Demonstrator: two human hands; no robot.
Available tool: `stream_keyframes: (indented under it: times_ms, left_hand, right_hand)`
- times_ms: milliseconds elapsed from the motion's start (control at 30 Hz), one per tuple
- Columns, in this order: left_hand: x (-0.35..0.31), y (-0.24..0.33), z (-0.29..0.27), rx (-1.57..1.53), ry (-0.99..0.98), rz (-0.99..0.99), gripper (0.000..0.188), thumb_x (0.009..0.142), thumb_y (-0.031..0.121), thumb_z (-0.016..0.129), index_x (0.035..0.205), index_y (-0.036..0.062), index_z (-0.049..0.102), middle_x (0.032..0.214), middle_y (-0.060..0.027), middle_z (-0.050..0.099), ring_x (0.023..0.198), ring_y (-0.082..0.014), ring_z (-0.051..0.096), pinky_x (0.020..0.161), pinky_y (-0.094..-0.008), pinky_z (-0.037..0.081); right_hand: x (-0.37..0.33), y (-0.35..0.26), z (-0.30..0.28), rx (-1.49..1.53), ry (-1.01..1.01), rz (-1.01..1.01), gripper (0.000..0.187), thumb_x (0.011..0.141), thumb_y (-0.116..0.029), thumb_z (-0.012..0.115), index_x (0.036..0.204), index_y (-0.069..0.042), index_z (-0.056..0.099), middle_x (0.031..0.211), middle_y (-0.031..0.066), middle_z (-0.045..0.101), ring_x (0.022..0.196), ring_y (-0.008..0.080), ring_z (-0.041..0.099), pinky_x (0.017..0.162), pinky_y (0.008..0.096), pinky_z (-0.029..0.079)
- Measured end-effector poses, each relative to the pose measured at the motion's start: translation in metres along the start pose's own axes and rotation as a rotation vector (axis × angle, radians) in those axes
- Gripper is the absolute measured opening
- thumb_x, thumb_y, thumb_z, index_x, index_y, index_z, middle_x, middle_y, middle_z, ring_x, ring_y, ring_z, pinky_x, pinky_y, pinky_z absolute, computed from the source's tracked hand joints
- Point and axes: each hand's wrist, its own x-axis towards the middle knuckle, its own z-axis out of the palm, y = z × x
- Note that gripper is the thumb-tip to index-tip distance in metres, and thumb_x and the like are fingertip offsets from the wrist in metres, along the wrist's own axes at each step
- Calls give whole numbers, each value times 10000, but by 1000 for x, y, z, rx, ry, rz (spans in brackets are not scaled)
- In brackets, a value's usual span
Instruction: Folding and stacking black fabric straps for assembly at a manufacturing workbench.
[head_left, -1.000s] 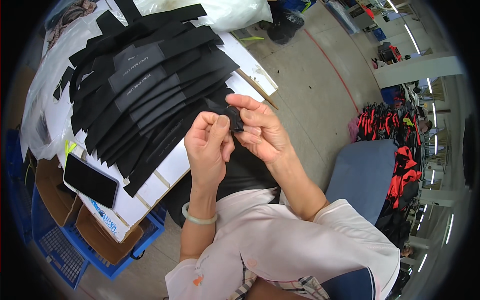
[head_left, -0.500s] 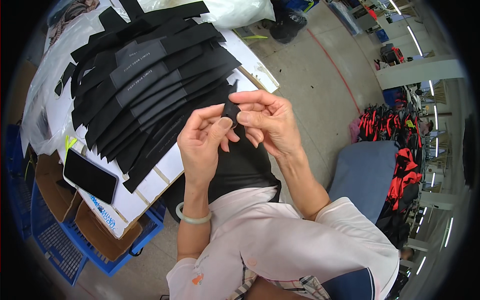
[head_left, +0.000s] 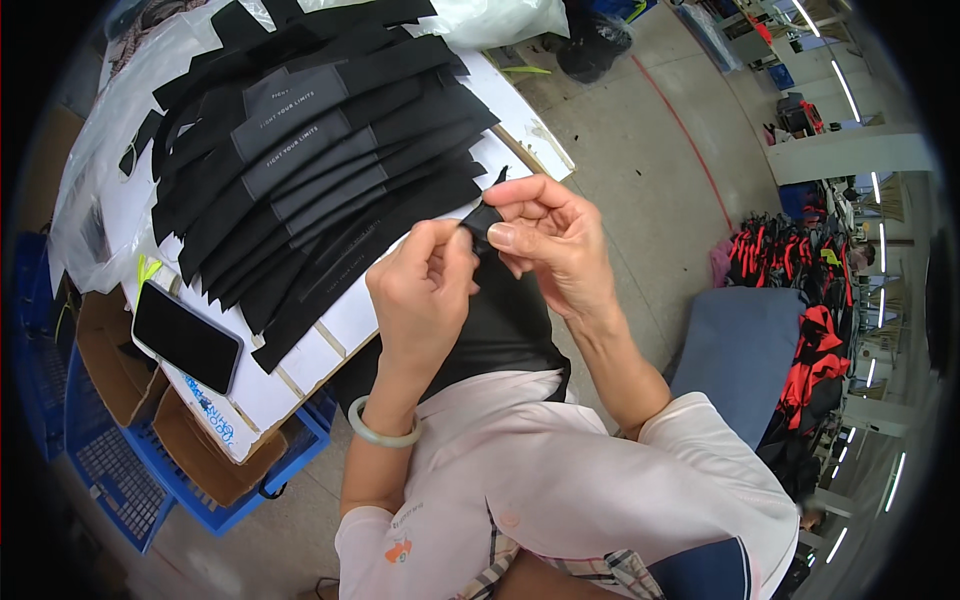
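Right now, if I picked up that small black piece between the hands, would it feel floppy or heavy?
The small black piece is probably light: the left hand and right hand pinch it with just their fingertips. It may well be floppy, since it looks thin and cloth-like. It seems unlikely to roll, its visible part looking flat rather than round.

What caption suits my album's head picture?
Two hands pinch a small black piece near overlapping black strips on a white table.
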Motion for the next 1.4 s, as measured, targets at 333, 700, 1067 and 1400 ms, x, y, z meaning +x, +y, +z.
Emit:
stream_keyframes:
  times_ms: [333,700,1067,1400]
  left_hand:
    - [-3,-8,11,-612,69,-249,238,899,-5,427,1069,-73,579,711,-149,638,497,-141,595,424,-205,458]
    - [-13,0,20,-855,103,-354,251,920,24,413,1102,-94,541,759,-176,637,538,-200,637,461,-263,539]
    - [-11,-12,13,-285,236,-135,311,861,-54,409,1087,-17,621,635,-74,608,472,-66,543,447,-172,434]
    - [4,-12,-14,-471,77,-210,288,860,-47,410,1031,-31,641,586,-24,560,439,-22,456,398,-147,327]
  right_hand:
    - [0,-1,3,-459,186,-330,219,813,10,635,1027,50,610,905,68,617,700,79,576,616,208,479]
    - [1,17,5,-998,387,-658,231,760,13,682,988,5,648,982,102,586,757,150,612,598,248,500]
    - [9,8,-18,83,-4,44,110,821,-102,644,778,-2,628,1148,180,584,940,175,581,838,331,472]
    - [-5,-3,-15,-199,-56,187,170,853,-112,612,836,53,649,786,148,665,622,149,622,626,266,532]
